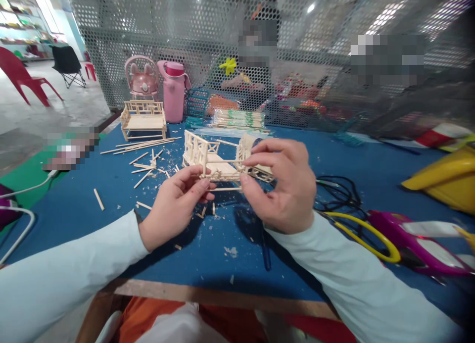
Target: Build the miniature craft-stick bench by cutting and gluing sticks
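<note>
A small bench model [218, 160] made of pale wooden sticks hangs just above the blue table [208, 249], held between both hands. My left hand [174, 207] pinches its front lower rail from the left, fingers closed. My right hand [284, 184] grips the model's right end, thumb and fingers closed on it and on a thin stick [224, 189] along the front. A finished stick bench [143, 118] stands at the back left.
Loose sticks [143, 146] and shavings litter the table's left half. A pink bottle [173, 90], a pink fan [142, 80] and a stick bundle [237, 119] stand before the mesh screen. Yellow-handled scissors [365, 234], black cables [337, 192] and a purple tool [411, 241] lie right.
</note>
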`<action>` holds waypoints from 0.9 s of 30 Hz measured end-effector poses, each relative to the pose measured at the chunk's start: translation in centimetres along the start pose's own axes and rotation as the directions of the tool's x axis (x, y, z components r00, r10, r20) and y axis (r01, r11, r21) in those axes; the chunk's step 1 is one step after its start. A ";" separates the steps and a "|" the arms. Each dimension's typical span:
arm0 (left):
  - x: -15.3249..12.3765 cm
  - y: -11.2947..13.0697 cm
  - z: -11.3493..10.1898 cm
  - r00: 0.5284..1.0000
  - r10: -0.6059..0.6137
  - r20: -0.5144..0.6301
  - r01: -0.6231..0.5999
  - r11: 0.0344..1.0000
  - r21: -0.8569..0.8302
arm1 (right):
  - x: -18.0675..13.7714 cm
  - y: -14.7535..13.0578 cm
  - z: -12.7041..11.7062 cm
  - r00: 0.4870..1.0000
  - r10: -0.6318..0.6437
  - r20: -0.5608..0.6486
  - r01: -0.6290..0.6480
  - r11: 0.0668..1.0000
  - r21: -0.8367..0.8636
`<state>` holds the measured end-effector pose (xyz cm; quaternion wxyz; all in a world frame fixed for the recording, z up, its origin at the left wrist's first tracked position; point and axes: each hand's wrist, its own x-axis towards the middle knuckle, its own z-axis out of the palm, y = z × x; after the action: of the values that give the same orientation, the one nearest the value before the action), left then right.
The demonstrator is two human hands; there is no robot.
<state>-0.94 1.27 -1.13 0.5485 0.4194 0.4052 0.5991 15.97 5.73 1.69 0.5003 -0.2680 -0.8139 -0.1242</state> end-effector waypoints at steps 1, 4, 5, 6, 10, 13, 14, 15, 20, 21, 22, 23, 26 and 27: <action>0.0 0.0 0.0 1.000 -0.004 0.008 0.004 1.000 0.002 | 0.2 0.3 -0.2 1.000 0.015 0.027 -0.015 1.000 0.027; -0.1 0.1 0.0 0.999 -0.031 0.041 0.032 0.999 -0.006 | 0.6 1.5 -1.1 0.972 0.131 0.196 -0.172 0.962 0.212; -0.1 0.1 0.0 0.998 -0.042 0.055 0.043 0.999 -0.014 | 0.8 1.8 -1.4 0.947 0.156 0.282 -0.229 0.941 0.248; -0.1 0.2 0.1 0.996 -0.055 0.072 0.057 0.998 -0.025 | 1.0 2.0 -1.8 0.917 0.167 0.361 -0.271 0.927 0.259; -0.1 0.1 0.0 0.987 -0.111 0.118 0.123 0.987 -0.105 | 2.2 2.1 -2.3 0.812 0.172 0.557 -0.375 0.885 0.275; -0.2 0.1 -0.2 0.988 -0.124 0.090 0.137 0.979 -0.154 | 2.7 1.9 -1.4 0.783 0.228 0.579 -0.502 0.782 0.370; -0.2 0.1 -0.3 0.990 -0.118 0.070 0.127 0.981 -0.145 | 2.7 1.9 -0.9 0.787 0.276 0.552 -0.537 0.747 0.392; -0.2 0.1 -0.3 0.993 -0.107 0.048 0.112 0.986 -0.120 | 2.5 1.7 -0.3 0.792 0.328 0.515 -0.565 0.714 0.414; -0.4 0.2 -0.3 1.000 0.010 -0.020 -0.009 0.999 0.048 | 1.3 0.9 2.2 0.804 0.479 0.352 -0.589 0.567 0.575; -0.3 0.1 -0.3 1.000 0.021 -0.021 -0.020 0.999 0.045 | 1.3 0.7 2.4 0.806 0.501 0.316 -0.578 0.548 0.605; -0.3 0.0 -0.3 1.000 0.017 -0.022 -0.017 0.999 0.027 | 1.4 0.7 2.6 0.806 0.520 0.283 -0.566 0.534 0.628; -0.2 0.0 -0.3 1.000 0.003 -0.026 -0.003 1.000 -0.001 | 1.7 0.7 2.6 0.806 0.530 0.262 -0.555 0.525 0.645; 0.1 -0.1 -0.3 0.996 -0.062 -0.057 0.056 0.994 -0.098 | 2.5 1.0 1.7 0.833 0.512 0.210 -0.508 0.556 0.658; 0.2 0.0 -0.3 0.994 -0.074 -0.075 0.064 0.990 -0.127 | 2.5 1.1 1.3 0.844 0.513 0.159 -0.483 0.597 0.641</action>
<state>-1.25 1.50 -1.22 0.5775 0.3460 0.4029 0.6201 14.77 8.03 3.18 0.5928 -0.2875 -0.6856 0.3095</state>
